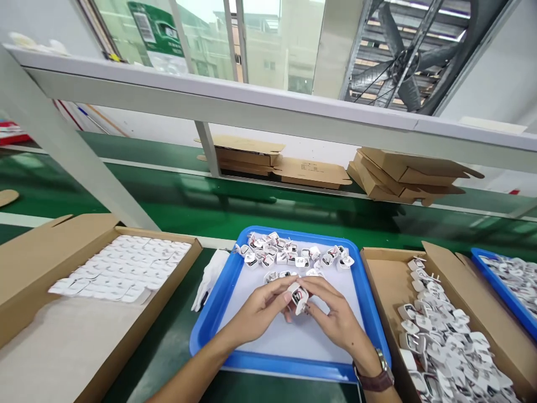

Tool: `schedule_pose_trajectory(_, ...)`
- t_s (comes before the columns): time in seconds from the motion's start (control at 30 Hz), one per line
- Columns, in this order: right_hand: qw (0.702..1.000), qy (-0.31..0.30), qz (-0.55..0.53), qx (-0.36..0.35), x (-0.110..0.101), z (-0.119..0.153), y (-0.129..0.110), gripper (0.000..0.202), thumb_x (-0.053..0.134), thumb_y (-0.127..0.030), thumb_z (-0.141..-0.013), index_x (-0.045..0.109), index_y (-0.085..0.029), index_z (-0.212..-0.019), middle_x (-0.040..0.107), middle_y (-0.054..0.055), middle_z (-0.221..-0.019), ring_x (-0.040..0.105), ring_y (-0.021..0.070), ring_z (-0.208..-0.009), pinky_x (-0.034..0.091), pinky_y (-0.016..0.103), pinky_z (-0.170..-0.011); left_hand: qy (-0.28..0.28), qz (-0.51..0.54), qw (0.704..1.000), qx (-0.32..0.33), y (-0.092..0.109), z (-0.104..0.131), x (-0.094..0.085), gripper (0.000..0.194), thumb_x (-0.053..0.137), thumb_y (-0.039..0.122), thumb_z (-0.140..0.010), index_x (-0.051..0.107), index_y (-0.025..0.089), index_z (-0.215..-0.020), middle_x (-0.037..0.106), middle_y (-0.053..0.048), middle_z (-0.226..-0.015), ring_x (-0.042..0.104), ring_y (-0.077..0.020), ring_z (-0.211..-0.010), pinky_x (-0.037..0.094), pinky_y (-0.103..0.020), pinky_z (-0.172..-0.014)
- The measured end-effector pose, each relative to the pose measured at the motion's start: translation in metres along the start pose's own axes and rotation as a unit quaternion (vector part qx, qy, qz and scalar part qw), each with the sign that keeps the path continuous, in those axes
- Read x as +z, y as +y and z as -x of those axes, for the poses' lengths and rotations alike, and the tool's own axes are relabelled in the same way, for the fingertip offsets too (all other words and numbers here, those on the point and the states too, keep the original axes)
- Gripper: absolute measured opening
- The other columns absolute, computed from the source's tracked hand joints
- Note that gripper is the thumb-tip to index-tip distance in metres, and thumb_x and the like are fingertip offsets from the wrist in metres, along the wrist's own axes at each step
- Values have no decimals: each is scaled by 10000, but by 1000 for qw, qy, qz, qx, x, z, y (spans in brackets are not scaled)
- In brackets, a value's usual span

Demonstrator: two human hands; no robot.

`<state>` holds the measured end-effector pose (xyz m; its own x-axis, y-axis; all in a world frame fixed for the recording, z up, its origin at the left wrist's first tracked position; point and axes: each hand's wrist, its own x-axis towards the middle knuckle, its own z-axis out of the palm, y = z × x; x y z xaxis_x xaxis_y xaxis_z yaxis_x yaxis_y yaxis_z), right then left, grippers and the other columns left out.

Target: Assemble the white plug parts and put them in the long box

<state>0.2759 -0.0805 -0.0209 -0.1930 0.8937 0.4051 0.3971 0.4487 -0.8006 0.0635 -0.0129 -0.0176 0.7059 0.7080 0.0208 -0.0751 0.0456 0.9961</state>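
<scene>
Over the middle of a blue tray (373, 305), my left hand (265, 310) pinches a small white plastic housing (298, 295) with red wire and dark parts showing inside. My right hand (335, 313) has its fingers on the same housing from the other side, near a white flap hanging at its lower edge. Behind my hands, several similar white housings (268, 258) with wires stand in a loose group at the tray's far end. My fingers partly hide the nearest ones.
Left, a cardboard box (157, 316) holds rows of white pieces (126, 266). A white glove (212, 277) lies against the tray. To the right, another box (381, 263) contains a heap of white housings (453, 347); beyond it is a second blue tray (503, 291). Flat cartons (403, 173) lie behind.
</scene>
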Motion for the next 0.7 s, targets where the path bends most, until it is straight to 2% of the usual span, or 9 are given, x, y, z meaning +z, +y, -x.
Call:
schedule_pose_trajectory(0.13, 998, 19, 30, -48, 7, -3, -4, 431, 543, -165, -1030, 624, -357, -1408, 659, 78, -1380, 603, 244, -1298, 505, 468, -1108, -20, 54, 998, 5, 12, 3, -5, 552, 678, 466, -957, 590, 203, -1434, 742, -96, -1086, 711, -232, -907, 569, -403, -880)
schedule_pose_trajectory(0.27, 996, 0, 74, -54, 10, -6, -14, 470, 511, -150, -1031, 579, -365, -1443, 590, 76, -1437, 550, 238, -1358, 495, 454, -1126, 16, 52, 998, 23, 15, 4, -11, 455, 770, 408, -899, 684, 202, -1296, 734, -109, -1187, 654, -273, -1139, 520, -388, -970)
schedule_pose_trajectory(0.37, 996, -4, 87, -26, 19, -2, -16, 544, 564, -169, -1003, 484, -335, -1515, 567, 102, -1445, 575, 250, -1322, 516, 446, -1110, 59, 94, 993, 38, 5, 5, -12, 372, 778, 389, -899, 674, 207, -1206, 731, -79, -1082, 696, -226, -979, 534, -344, -879)
schedule_pose_trajectory(0.43, 997, 20, 73, -25, 27, 2, -13, 545, 637, -198, -981, 496, -325, -1492, 650, 98, -1298, 659, 243, -1162, 582, 407, -1008, 72, 122, 989, 44, -4, 8, -11, 325, 792, 377, -889, 658, 217, -1139, 709, -50, -1036, 699, -189, -874, 540, -317, -819)
schedule_pose_trajectory(0.57, 994, 78, 41, -61, 36, 9, -7, 313, 653, -143, -973, 668, -314, -1235, 718, 60, -1084, 709, 224, -995, 609, 343, -879, 82, 113, 989, 46, -13, 18, -7, 386, 800, 372, -881, 661, 252, -1221, 689, -56, -1098, 684, -208, -963, 552, -326, -866)
schedule_pose_trajectory(0.63, 994, 90, 26, -62, 36, 9, -7, 287, 645, -106, -966, 696, -311, -1162, 722, 52, -1037, 719, 211, -944, 613, 313, -832, 84, 81, 992, 43, -15, 20, -6, 382, 786, 391, -887, 702, 241, -1228, 685, -84, -1142, 670, -238, -1025, 557, -344, -892)
schedule_pose_trajectory(0.7, 994, 94, 19, -52, 35, 8, -7, 304, 663, -108, -952, 702, -316, -1170, 723, 55, -1026, 728, 214, -935, 623, 303, -818, 86, 48, 994, 44, -17, 20, -6, 322, 755, 418, -905, 755, 218, -1157, 691, -107, -1145, 662, -262, -1052, 559, -358, -899)
